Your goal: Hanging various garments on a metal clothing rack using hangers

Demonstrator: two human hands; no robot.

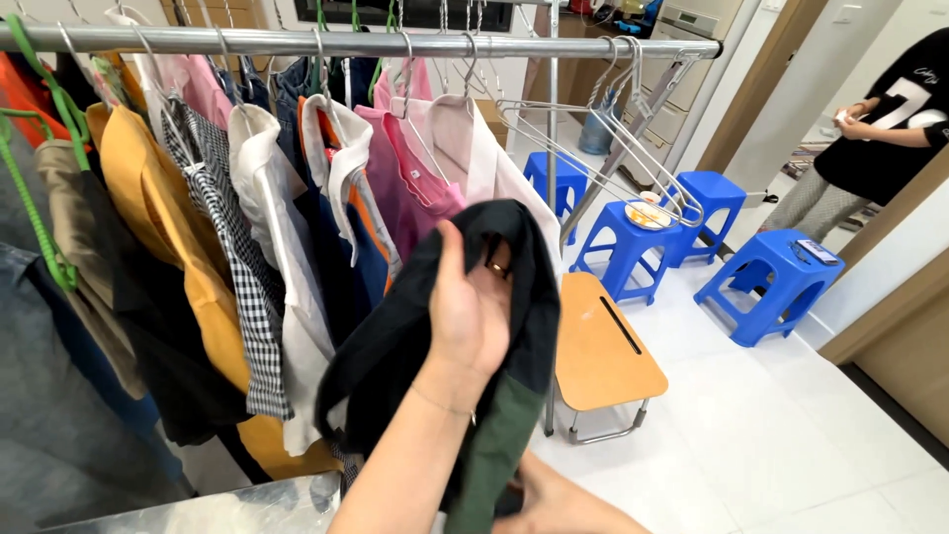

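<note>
My left hand (473, 314) is raised in front of the clothes rack, thumb up and fingers curled into a black garment (395, 346) that drapes around it. A dark green part of the garment (499, 445) hangs below the wrist. Only partly in view at the bottom edge, my right hand (559, 506) grips the garment's lower end. The garment is off the rail and has no hanger in it that I can see.
A metal rail (297, 41) carries several hung shirts, with empty wire hangers (613, 138) at its right end. A low wooden folding table (598, 346) and three blue plastic stools (766, 282) stand on the white tiled floor. Another person (870, 129) stands at far right.
</note>
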